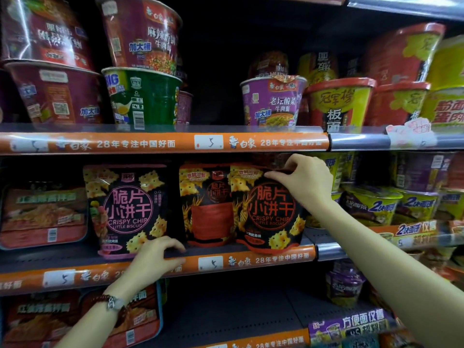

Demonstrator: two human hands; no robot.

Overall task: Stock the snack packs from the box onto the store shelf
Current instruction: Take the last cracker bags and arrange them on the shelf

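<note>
The right hand pinches the top seam of a glossy black-and-red foil snack pack, standing it upright at the front edge of the dark metal middle shelf, likely so its label faces shoppers. The left hand, fingers loosely curled, rests on that edge beside a black-and-pink foil snack pack, probably to steady it.

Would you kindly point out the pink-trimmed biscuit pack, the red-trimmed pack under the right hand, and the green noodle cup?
pink-trimmed biscuit pack [128, 209]: head view, circled front label.
red-trimmed pack [270, 212]: head view, circled front label.
green noodle cup [148, 96]: head view, its side wall.
</note>
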